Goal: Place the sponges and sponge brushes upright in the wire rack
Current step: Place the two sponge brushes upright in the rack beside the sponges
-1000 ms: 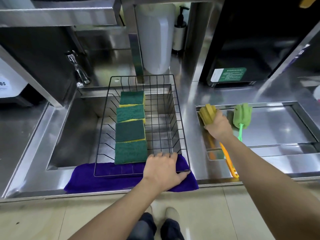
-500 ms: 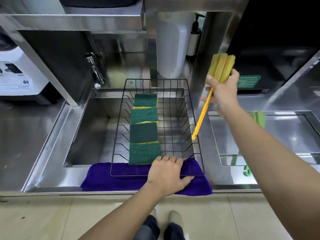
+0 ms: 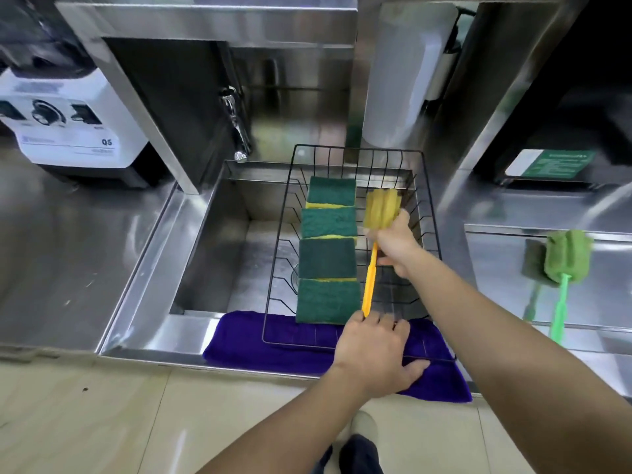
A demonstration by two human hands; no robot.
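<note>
A black wire rack point(image 3: 424, 186) spans the sink with its near end on a purple towel point(image 3: 246, 340). Several green-and-yellow sponges point(image 3: 326, 258) stand on edge in a row along the rack's left side. My right hand point(image 3: 398, 246) grips the yellow sponge brush point(image 3: 381, 208) just under its head, inside the rack to the right of the sponges. Its orange handle slants down toward the near rim. My left hand point(image 3: 374, 354) rests palm down on the rack's near rim and the towel. A green sponge brush point(image 3: 567, 260) lies on the steel tray at right.
A steel sink point(image 3: 212, 254) lies under the rack, with a tap point(image 3: 236, 131) at its back. A white blender base point(image 3: 71, 131) stands at far left. A white cylinder point(image 3: 407, 73) and a black appliance point(image 3: 561, 124) stand behind. The recessed tray point(image 3: 496, 268) is at right.
My right hand lifted the yellow sponge brush off the right tray, carried it up and left, and has lowered it into the rack beside the sponges. My left hand stayed on the rack's near rim.
</note>
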